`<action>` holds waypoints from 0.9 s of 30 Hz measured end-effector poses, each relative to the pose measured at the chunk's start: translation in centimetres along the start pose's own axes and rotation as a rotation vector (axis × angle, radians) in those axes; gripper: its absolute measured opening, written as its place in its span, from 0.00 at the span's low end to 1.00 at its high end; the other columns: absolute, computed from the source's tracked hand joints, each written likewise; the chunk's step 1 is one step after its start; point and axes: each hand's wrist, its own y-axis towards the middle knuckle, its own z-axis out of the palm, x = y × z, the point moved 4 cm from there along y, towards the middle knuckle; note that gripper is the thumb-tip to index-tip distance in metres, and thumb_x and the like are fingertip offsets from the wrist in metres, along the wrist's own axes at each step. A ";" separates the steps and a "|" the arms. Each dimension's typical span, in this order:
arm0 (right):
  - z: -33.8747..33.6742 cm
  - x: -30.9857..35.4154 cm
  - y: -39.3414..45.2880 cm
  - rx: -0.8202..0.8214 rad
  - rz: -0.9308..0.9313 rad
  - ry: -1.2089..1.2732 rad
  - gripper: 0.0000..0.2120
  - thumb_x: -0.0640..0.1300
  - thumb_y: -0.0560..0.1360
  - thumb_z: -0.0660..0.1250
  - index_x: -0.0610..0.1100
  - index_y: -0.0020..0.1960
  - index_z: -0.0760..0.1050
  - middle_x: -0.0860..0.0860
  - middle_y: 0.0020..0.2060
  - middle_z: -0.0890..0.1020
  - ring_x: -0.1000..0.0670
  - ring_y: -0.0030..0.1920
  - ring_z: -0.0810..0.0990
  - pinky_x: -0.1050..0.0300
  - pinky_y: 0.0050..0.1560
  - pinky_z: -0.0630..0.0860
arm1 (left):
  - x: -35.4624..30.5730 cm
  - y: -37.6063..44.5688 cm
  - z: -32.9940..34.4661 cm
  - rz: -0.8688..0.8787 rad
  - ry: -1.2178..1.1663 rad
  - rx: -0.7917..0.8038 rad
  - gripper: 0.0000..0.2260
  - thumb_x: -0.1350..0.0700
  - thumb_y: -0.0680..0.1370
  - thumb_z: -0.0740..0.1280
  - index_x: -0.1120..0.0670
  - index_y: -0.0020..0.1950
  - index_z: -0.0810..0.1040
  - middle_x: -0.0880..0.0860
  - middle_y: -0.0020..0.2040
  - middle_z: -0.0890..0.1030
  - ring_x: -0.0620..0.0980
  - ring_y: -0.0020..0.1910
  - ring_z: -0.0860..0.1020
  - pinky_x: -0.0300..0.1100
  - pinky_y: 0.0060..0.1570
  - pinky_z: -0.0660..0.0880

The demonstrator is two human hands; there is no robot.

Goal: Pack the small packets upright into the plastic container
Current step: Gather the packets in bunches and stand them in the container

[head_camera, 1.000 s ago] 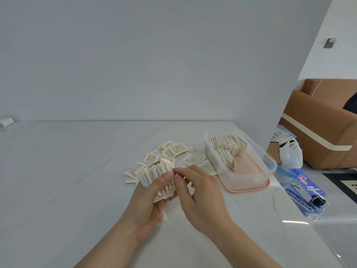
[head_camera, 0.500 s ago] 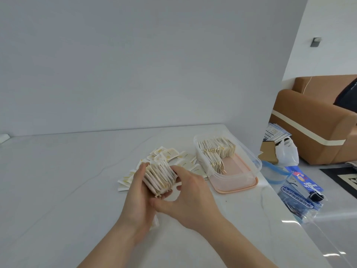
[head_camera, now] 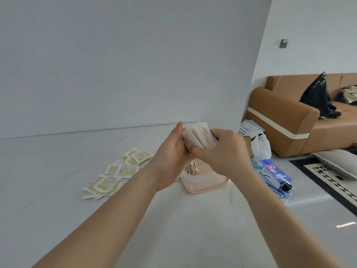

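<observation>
While loose packets (head_camera: 119,171) are waiting on the table (head_camera: 48,171), I'm gripping a packet stack (head_camera: 199,136) with both hands, left hand (head_camera: 170,157) and right hand (head_camera: 224,151), over the part-filled container (head_camera: 204,182).

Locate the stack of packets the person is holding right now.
In the head view, the stack of packets is centre frame, gripped between the left hand and right hand, raised above the plastic container.

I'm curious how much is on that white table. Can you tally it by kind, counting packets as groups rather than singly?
Stack of packets held by both hands: 1
Loose pile of packets lying flat on the table: 1
Row of packets upright in the container: 1
Plastic container: 1
Total: 4
</observation>
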 end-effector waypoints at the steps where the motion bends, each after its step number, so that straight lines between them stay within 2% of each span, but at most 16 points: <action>1: -0.5 -0.7 0.3 -0.007 0.028 0.004 0.17 0.58 0.64 0.76 0.45 0.35 0.78 0.49 0.26 0.78 0.48 0.30 0.76 0.60 0.26 0.66 | 0.2 0.8 0.0 -0.007 0.083 0.008 0.28 0.43 0.88 0.44 0.55 0.73 0.74 0.53 0.71 0.79 0.47 0.72 0.75 0.45 0.75 0.65; 3: -1.2 -2.1 0.8 -0.014 0.069 -0.002 0.16 0.56 0.63 0.76 0.45 0.32 0.75 0.52 0.23 0.73 0.51 0.28 0.71 0.59 0.27 0.64 | 0.8 2.3 -0.9 -0.039 0.359 -0.069 0.23 0.45 0.88 0.47 0.51 0.79 0.68 0.47 0.74 0.75 0.41 0.72 0.72 0.42 0.76 0.61; 4: -1.3 -2.6 0.9 -0.015 0.080 -0.015 0.17 0.56 0.63 0.76 0.46 0.30 0.74 0.53 0.22 0.71 0.52 0.27 0.70 0.58 0.27 0.64 | 1.1 3.0 -1.9 -0.045 0.568 -0.159 0.22 0.47 0.87 0.50 0.49 0.80 0.65 0.45 0.74 0.74 0.42 0.72 0.71 0.42 0.73 0.60; 6: -1.2 -3.6 1.1 -0.017 0.092 -0.050 0.18 0.55 0.63 0.76 0.45 0.29 0.72 0.53 0.21 0.69 0.52 0.26 0.69 0.58 0.27 0.63 | 1.0 4.2 -3.8 0.036 1.118 -0.276 0.22 0.49 0.80 0.55 0.47 0.75 0.71 0.46 0.73 0.73 0.49 0.74 0.68 0.47 0.72 0.60; 8: -0.8 -4.3 1.1 -0.022 0.095 -0.083 0.19 0.55 0.63 0.76 0.45 0.28 0.72 0.52 0.21 0.69 0.51 0.27 0.69 0.58 0.28 0.61 | 1.5 5.2 -4.3 0.113 1.546 -0.131 0.19 0.53 0.77 0.59 0.46 0.66 0.78 0.45 0.73 0.73 0.51 0.75 0.64 0.48 0.71 0.55; 10: -0.3 -4.9 1.0 -0.011 0.112 -0.100 0.18 0.57 0.63 0.76 0.44 0.30 0.74 0.51 0.22 0.72 0.50 0.27 0.71 0.58 0.28 0.61 | 2.3 6.0 -3.9 0.138 1.727 0.067 0.16 0.53 0.79 0.60 0.45 0.63 0.81 0.44 0.71 0.74 0.49 0.76 0.61 0.48 0.72 0.52; 13: 0.4 -4.8 1.0 0.030 0.109 -0.175 0.26 0.66 0.58 0.70 0.42 0.35 0.77 0.46 0.28 0.79 0.46 0.32 0.78 0.57 0.27 0.65 | 3.4 6.9 -4.1 0.000 1.823 0.253 0.19 0.46 0.78 0.52 0.44 0.57 0.82 0.43 0.64 0.78 0.46 0.76 0.60 0.48 0.76 0.50; 15: 0.9 -4.4 1.4 0.062 0.085 -0.262 0.32 0.70 0.55 0.64 0.41 0.37 0.78 0.46 0.30 0.80 0.46 0.33 0.79 0.55 0.28 0.69 | 3.9 7.2 -4.7 -0.084 1.882 0.293 0.23 0.44 0.80 0.48 0.47 0.52 0.82 0.43 0.56 0.81 0.44 0.74 0.62 0.49 0.76 0.50; 18: 1.7 -3.8 2.2 0.096 0.075 -0.370 0.25 0.62 0.64 0.73 0.39 0.37 0.74 0.48 0.30 0.74 0.49 0.29 0.71 0.55 0.28 0.66 | 4.3 7.4 -5.0 -0.050 1.927 0.244 0.25 0.47 0.83 0.45 0.49 0.46 0.82 0.44 0.48 0.83 0.42 0.69 0.64 0.48 0.74 0.51; 23: 2.7 -3.3 2.8 0.146 0.017 -0.526 0.24 0.60 0.69 0.74 0.45 0.36 0.65 0.50 0.32 0.71 0.53 0.30 0.67 0.58 0.27 0.61 | 4.4 7.2 -5.1 -0.018 1.856 0.180 0.27 0.47 0.78 0.43 0.48 0.49 0.83 0.42 0.50 0.82 0.42 0.67 0.65 0.49 0.74 0.50; 27: 3.9 -3.5 3.1 0.174 0.001 -0.585 0.23 0.57 0.71 0.73 0.45 0.36 0.62 0.50 0.33 0.69 0.53 0.30 0.65 0.59 0.27 0.62 | 4.1 6.7 -5.2 -0.020 1.769 0.142 0.20 0.48 0.78 0.46 0.49 0.51 0.77 0.45 0.51 0.79 0.43 0.68 0.65 0.50 0.76 0.49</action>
